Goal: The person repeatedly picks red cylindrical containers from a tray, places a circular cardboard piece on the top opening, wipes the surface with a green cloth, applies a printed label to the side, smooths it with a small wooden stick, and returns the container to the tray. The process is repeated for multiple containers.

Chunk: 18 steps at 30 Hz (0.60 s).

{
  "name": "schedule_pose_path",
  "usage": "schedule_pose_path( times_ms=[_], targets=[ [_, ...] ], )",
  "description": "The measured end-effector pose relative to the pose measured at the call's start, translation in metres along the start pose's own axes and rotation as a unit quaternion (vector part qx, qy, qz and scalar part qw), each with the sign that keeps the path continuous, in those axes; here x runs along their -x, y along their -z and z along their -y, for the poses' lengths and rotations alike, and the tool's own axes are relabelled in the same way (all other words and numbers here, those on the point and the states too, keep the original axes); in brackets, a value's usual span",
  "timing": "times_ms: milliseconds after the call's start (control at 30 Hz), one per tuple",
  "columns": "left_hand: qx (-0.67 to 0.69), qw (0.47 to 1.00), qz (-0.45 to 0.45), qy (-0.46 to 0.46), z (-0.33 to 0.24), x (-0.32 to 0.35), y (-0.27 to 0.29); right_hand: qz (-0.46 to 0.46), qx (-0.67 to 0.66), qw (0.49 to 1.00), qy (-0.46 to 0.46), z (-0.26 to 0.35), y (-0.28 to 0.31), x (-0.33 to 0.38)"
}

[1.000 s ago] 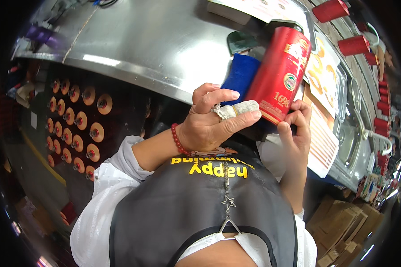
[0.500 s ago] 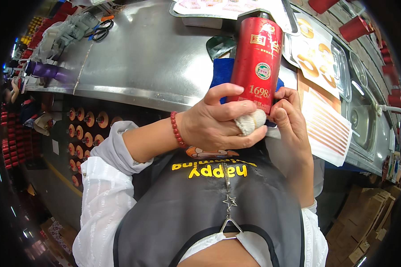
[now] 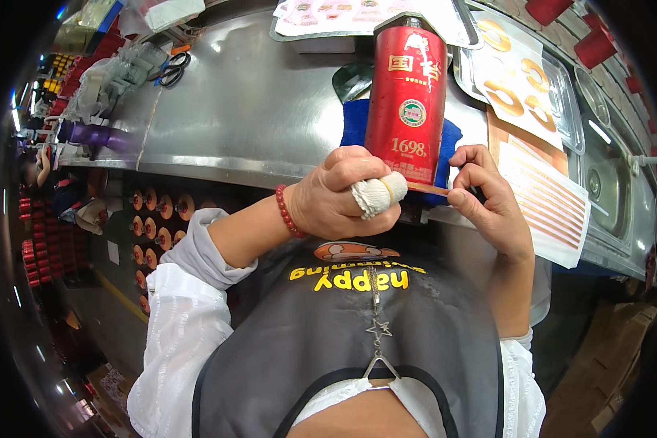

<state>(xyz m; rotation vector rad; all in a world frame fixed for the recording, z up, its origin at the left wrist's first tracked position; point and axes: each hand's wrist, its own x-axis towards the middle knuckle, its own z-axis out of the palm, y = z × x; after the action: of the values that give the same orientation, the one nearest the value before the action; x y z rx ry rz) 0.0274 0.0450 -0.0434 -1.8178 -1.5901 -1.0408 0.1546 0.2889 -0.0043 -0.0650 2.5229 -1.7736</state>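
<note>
A red bottle (image 3: 410, 95) with gold print lies on a folded blue cloth (image 3: 355, 123), its neck pointing away from me and its base toward me. My left hand (image 3: 327, 191) is closed round a white cloth pad (image 3: 378, 196) bound with a yellowish band, close to the left corner of the bottle's base. Between my right thumb and fingers is the end of a thin copper-coloured strip (image 3: 432, 190), which runs along the base edge. My right hand (image 3: 493, 208) is to the right of the bottle, apart from its side.
Right of the bottle, a white sheet (image 3: 536, 237) carries several copper-coloured strips. Beyond it are a sheet with gold ring-shaped pieces (image 3: 505, 101), clear trays and a sink (image 3: 607, 193). Scissors (image 3: 174, 69) and a purple object (image 3: 95, 135) are at the left. Round-based items stand below the steel bench (image 3: 226, 95).
My right hand has drawn away from the bottle to the right, and the strip between is now visible. My left hand and pad have shifted slightly left. The whole view has also shifted a little.
</note>
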Motion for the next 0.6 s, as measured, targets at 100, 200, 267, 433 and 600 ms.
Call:
schedule_pose_path(
  times_ms=[100,200,267,433,600],
  targets=[
    [-0.044,0.997,0.057,-0.028,0.002,-0.006,0.002,-0.005,-0.031,0.999,-0.008,-0.003,0.002,0.002],
    [0.005,0.999,0.042,-0.026,0.007,-0.009,-0.002,-0.003,-0.031,0.999,-0.009,-0.005,0.004,0.004],
    [0.01,0.998,0.055,-0.043,0.01,-0.015,-0.005,-0.001,-0.028,1.0,-0.012,-0.006,0.003,0.002],
    [-0.041,0.993,0.067,-0.086,0.012,-0.027,-0.006,-0.005,-0.032,0.999,-0.013,-0.007,0.002,0.003],
    [-0.107,0.99,0.067,-0.061,0.003,-0.012,-0.004,0.009,-0.042,0.999,-0.019,-0.007,0.004,0.002]
  ],
)
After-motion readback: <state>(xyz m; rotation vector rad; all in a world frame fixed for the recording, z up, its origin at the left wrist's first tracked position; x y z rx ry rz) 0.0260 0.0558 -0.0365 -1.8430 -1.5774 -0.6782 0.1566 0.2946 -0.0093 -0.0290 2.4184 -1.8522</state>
